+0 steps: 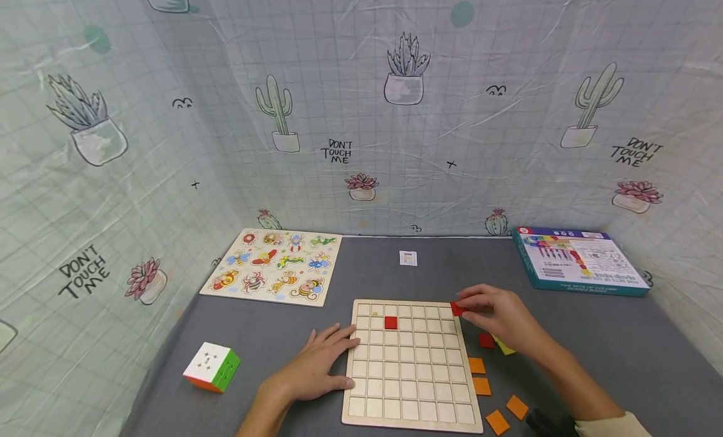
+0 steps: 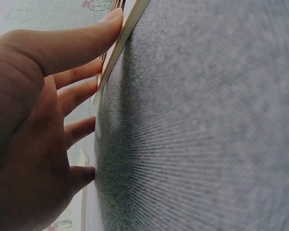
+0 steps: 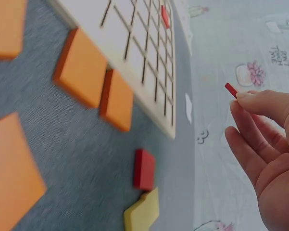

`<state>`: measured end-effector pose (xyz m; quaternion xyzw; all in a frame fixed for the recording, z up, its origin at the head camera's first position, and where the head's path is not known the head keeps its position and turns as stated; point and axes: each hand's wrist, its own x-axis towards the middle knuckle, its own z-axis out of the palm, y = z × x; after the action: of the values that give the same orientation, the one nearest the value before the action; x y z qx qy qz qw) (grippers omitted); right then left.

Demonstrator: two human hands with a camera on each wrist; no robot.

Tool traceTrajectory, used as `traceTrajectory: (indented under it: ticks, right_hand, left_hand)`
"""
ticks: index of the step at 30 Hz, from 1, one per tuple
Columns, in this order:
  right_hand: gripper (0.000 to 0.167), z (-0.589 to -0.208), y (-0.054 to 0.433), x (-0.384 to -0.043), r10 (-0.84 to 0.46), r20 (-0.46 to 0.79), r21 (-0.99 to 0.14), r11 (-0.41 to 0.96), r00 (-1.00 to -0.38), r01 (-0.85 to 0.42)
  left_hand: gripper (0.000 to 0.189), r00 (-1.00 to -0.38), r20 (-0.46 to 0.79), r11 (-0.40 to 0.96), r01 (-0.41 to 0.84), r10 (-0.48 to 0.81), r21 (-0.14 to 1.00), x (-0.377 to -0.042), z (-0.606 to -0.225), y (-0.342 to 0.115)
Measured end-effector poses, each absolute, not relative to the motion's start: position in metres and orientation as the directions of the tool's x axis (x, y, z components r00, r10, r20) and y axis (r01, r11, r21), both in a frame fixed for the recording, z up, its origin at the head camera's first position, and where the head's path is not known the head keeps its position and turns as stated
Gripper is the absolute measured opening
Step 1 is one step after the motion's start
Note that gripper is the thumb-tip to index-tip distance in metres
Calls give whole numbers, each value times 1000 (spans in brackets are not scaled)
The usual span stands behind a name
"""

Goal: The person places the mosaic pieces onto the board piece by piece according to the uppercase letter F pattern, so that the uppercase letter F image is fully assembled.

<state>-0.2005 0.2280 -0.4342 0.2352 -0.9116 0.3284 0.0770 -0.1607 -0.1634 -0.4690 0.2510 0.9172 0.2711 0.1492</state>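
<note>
Your left hand (image 1: 319, 368), fingers spread, touching the left edge of the wooden grid board (image 1: 415, 390); your right hand (image 1: 499, 314), thumb and fingers pinching one red tile (image 1: 456, 309), raised near the board's far right corner; a second red tile (image 1: 391, 323), on the board, between both hands.

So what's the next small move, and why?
Probably ease the held red tile inward and lower it onto the gridded board: the right hand pinches it near the far right corner, and another red tile sits in a square.
</note>
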Motion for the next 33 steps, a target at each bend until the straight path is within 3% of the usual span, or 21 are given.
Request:
traceTrajectory:
  ticks: [20, 33]
  right_hand:
    - [16, -442, 178, -214, -381, 214, -692, 591, -899, -415]
    - [17, -466, 143, -218, -389, 148, -675, 632, -909, -380]
  left_hand:
    - [68, -837, -101, 715, 389, 537, 581, -162, -469, -164]
    - [68, -840, -112, 732, 389, 532, 560, -163, -470, -164]
